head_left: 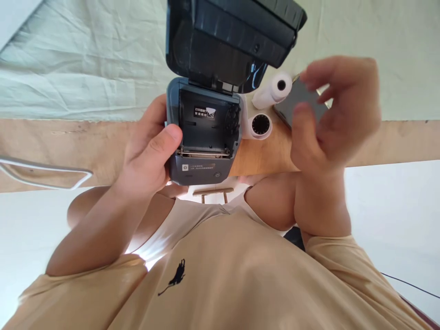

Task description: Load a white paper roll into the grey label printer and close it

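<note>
My left hand (153, 146) grips the left side of a dark grey label printer (201, 169), thumb over its edge. The printer's lid (220, 55) stands raised, so the inner bay shows with a small printed label on its back wall and no roll inside. To the right, my right hand (338, 110) is lifted, slightly blurred, its fingers curved and apart from the thumb with nothing visible between them. Two white paper rolls, an upper roll (266, 94) and a lower roll (252, 128) with a black core, lie between the printer and that hand.
A flat grey object (292, 107), partly hidden, lies behind my right hand. Pale green cloth (85, 59) covers the far part of the wooden table (103, 137). A white looped frame (44, 174) sits at the table's left front edge.
</note>
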The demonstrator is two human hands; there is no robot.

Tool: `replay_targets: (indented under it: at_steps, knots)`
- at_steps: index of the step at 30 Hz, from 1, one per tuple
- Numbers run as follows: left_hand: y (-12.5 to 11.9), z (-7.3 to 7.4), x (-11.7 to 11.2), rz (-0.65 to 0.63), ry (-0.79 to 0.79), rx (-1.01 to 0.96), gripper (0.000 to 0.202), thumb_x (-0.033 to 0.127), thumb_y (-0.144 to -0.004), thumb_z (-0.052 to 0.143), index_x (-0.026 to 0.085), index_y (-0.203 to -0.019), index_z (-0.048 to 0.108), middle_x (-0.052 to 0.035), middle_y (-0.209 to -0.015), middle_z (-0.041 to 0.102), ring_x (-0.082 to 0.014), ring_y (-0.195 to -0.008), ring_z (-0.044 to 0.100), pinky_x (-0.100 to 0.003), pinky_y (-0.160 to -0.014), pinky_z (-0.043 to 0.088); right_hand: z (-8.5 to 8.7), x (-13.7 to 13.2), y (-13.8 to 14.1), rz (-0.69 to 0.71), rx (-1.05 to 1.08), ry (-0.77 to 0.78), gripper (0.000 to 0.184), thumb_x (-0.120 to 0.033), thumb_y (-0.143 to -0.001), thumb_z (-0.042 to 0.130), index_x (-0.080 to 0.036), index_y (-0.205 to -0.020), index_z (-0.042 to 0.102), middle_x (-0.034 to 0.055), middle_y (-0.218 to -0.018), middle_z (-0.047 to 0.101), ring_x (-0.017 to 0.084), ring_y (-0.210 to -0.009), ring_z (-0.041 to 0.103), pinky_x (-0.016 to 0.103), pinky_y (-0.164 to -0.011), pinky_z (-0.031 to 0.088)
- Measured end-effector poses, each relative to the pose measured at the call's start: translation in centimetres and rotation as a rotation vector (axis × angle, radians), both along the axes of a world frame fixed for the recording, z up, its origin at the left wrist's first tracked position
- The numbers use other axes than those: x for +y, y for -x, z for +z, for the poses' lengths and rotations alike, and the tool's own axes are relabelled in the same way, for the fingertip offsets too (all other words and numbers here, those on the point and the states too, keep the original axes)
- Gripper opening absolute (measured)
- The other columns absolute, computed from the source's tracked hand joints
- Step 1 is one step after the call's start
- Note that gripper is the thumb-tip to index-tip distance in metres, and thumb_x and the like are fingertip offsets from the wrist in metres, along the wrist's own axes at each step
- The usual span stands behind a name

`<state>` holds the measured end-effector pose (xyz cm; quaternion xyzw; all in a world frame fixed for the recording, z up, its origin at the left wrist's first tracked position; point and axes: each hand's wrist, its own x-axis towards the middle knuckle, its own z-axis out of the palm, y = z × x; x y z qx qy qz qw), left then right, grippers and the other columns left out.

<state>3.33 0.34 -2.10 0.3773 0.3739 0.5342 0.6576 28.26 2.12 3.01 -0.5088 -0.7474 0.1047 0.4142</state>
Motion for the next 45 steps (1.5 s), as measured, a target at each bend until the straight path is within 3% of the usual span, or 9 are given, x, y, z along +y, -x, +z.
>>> replay_targets:
  at_steps: [4, 8, 12, 16, 19, 28, 31, 37, 45]
  knots:
    - [0.0, -0.1, 0.1, -0.041, -0.035, -0.019, 0.058, 0.058, -0.094, 0.068, 0.010, -0.126, 0.066, -0.0039, -0.084, 0.065, -0.0070, -0.038, 0.056, -0.024, -0.039, 0.054, -0.4, -1.5, -0.1, 0.105, -0.002, 0.001, 0.022, -0.024, -0.096, 0.058, -0.026, -0.117, 0.062, 0.0029, -0.109, 0.071, 0.008, -0.067, 0.053, 0.027, -0.063, 0.042]
    - [0.0, -0.3, 0.3, -0.078, -0.080, -0.025, 0.052, 0.054, -0.097, 0.063, 0.012, -0.127, 0.067, -0.0053, -0.085, 0.068, -0.0079, -0.043, 0.058, -0.020, -0.037, 0.048, -1.3, -2.1, 0.2, 0.172, -0.155, 0.154, 0.036, -0.031, -0.098, 0.069, -0.022, -0.131, 0.056, 0.0091, -0.129, 0.071, 0.011, -0.091, 0.068, 0.023, -0.073, 0.051]
    - [0.2, -1.0, 0.5, -0.102, -0.165, -0.007, 0.056, 0.054, -0.098, 0.057, 0.012, -0.135, 0.066, -0.0142, -0.099, 0.074, -0.0284, -0.090, 0.080, -0.027, -0.050, 0.061, -1.9, -2.3, 0.8, 0.179, -0.169, 0.208, 0.032, -0.019, -0.098, 0.064, -0.026, -0.128, 0.055, 0.0014, -0.118, 0.072, 0.009, -0.100, 0.069, 0.020, -0.076, 0.053]
    - [0.5, -1.4, 0.4, -0.100, -0.136, -0.017, 0.062, 0.056, -0.094, 0.065, 0.013, -0.139, 0.064, -0.0171, -0.118, 0.072, -0.0394, -0.135, 0.069, -0.045, -0.084, 0.074, -2.0, -2.3, 1.0, 0.221, -0.129, 0.193, 0.030, -0.009, -0.092, 0.057, -0.024, -0.118, 0.056, 0.0009, -0.105, 0.070, 0.007, -0.088, 0.063, 0.022, -0.074, 0.051]
    - [0.4, -0.9, 0.2, -0.085, -0.114, -0.024, 0.061, 0.057, -0.095, 0.066, 0.013, -0.137, 0.064, -0.0162, -0.126, 0.070, -0.0418, -0.151, 0.056, -0.059, -0.103, 0.069, -1.9, -2.2, 0.8, 0.263, -0.165, 0.166, 0.025, -0.013, -0.093, 0.060, -0.023, -0.116, 0.056, 0.0026, -0.106, 0.070, 0.009, -0.090, 0.065, 0.025, -0.078, 0.053]
    - [0.1, 0.0, 0.2, -0.064, -0.086, 0.103, 0.064, 0.063, -0.094, 0.067, 0.017, -0.139, 0.064, -0.0091, -0.119, 0.072, -0.0423, -0.158, 0.049, -0.071, -0.115, 0.060, -1.9, -2.6, 0.6, 0.260, -0.254, 0.095, 0.033, -0.011, -0.091, 0.063, -0.022, -0.122, 0.057, 0.0025, -0.107, 0.066, 0.010, -0.096, 0.064, 0.023, -0.078, 0.054]
    - [0.2, -0.3, 0.3, -0.083, -0.124, 0.088, 0.062, 0.061, -0.096, 0.065, 0.017, -0.139, 0.064, -0.0086, -0.116, 0.073, -0.0422, -0.155, 0.053, -0.069, -0.112, 0.061, -1.5, -2.8, 0.5, 0.279, -0.281, 0.135, 0.048, -0.005, -0.082, 0.051, -0.019, -0.128, 0.053, 0.0029, -0.114, 0.070, 0.014, -0.099, 0.065, 0.028, -0.083, 0.057]
    - [0.0, 0.0, 0.2, -0.089, -0.082, 0.069, 0.065, 0.062, -0.096, 0.062, 0.018, -0.144, 0.061, -0.0089, -0.114, 0.073, -0.0421, -0.148, 0.060, -0.069, -0.110, 0.062, -1.7, -3.1, 0.4, 0.273, -0.238, 0.115, 0.030, -0.021, -0.094, 0.069, -0.022, -0.121, 0.056, 0.0037, -0.109, 0.065, 0.011, -0.099, 0.066, 0.023, -0.082, 0.058]
    - [-0.3, 0.2, 0.3, -0.084, -0.030, 0.042, 0.065, 0.064, -0.093, 0.066, 0.018, -0.139, 0.064, -0.0084, -0.115, 0.072, -0.0403, -0.139, 0.068, -0.062, -0.102, 0.067, -1.2, -3.3, 0.6, 0.272, -0.254, 0.154, 0.037, -0.018, -0.093, 0.061, -0.020, -0.129, 0.053, 0.0064, -0.113, 0.068, 0.014, -0.103, 0.069, 0.025, -0.085, 0.060]
